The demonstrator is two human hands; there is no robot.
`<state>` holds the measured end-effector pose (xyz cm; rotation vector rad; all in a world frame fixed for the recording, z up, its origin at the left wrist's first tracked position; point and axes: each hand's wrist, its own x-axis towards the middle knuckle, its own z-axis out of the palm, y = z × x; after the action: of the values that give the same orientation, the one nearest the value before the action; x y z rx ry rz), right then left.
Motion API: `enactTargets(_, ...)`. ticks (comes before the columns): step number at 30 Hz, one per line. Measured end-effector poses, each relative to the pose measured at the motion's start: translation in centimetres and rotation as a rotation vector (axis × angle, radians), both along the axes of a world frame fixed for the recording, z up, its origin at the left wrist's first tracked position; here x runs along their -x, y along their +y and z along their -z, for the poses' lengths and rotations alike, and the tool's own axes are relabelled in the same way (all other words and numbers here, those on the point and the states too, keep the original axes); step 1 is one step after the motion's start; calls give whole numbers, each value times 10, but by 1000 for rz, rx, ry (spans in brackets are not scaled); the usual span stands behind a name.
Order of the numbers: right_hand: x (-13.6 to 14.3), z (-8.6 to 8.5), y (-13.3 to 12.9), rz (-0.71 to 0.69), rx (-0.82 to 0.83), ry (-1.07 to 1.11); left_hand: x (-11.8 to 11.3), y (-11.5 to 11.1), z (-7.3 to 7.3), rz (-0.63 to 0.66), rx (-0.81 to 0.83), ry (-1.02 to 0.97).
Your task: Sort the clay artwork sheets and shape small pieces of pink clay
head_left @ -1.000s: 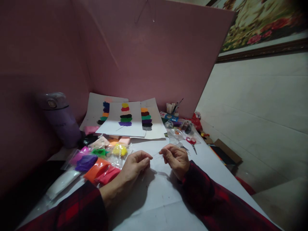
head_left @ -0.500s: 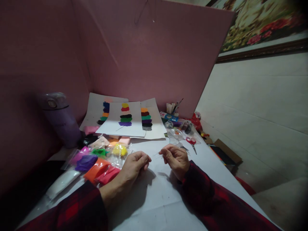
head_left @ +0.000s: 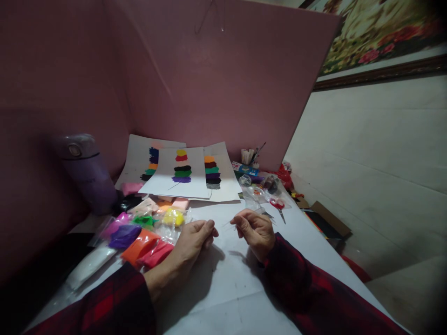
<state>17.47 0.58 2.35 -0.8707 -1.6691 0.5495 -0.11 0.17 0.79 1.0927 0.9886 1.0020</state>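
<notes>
Above the white tabletop [head_left: 237, 284], my right hand [head_left: 254, 231] pinches thin, pale wire-like strands [head_left: 228, 224] that point toward the left. My left hand [head_left: 197, 237] is closed, thumb against the fingers, a small gap away from the strands; whatever it may hold is too small to make out. Beside my left wrist lie bagged clay packs: red [head_left: 157, 253], orange [head_left: 139, 246], purple [head_left: 125, 236] and yellow [head_left: 173, 217]. Several thin dark sticks [head_left: 268, 217] lie behind my right hand.
Sheets with colour swatches [head_left: 164, 184] lean at the back. A purple bottle [head_left: 91, 177] stands at the left. Red-handled scissors [head_left: 278, 205], a blue box [head_left: 246, 169] and a brush holder [head_left: 247, 157] are at the right back, with an open carton [head_left: 328, 221] beyond the edge.
My left hand has shifted very slightly left, away from the strands. My right hand keeps its pinch in nearly the same place.
</notes>
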Motion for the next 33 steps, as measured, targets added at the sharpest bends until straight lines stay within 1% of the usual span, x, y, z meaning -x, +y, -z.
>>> enactTargets(5, 0, 0, 0, -1, 10, 3, 0, 3, 3, -48, -26, -88)
enactTargets(10, 0, -1, -1, -8, 27, 10, -1, 2, 2, -67, 22, -154)
enactTargets(15, 2, 0, -3, -30, 62, 26, -2, 1, 1, -22, 50, -183)
enactTargets(22, 3, 0, -2, -69, 83, 29, -1, 1, 5, 52, 7, -222)
enactTargets(28, 2, 1, -1, -67, 77, 29, -3, 1, -1, 43, 19, -150)
enactTargets(33, 2, 0, -2, -82, 106, 29, -2, 0, -2, 49, 4, -159)
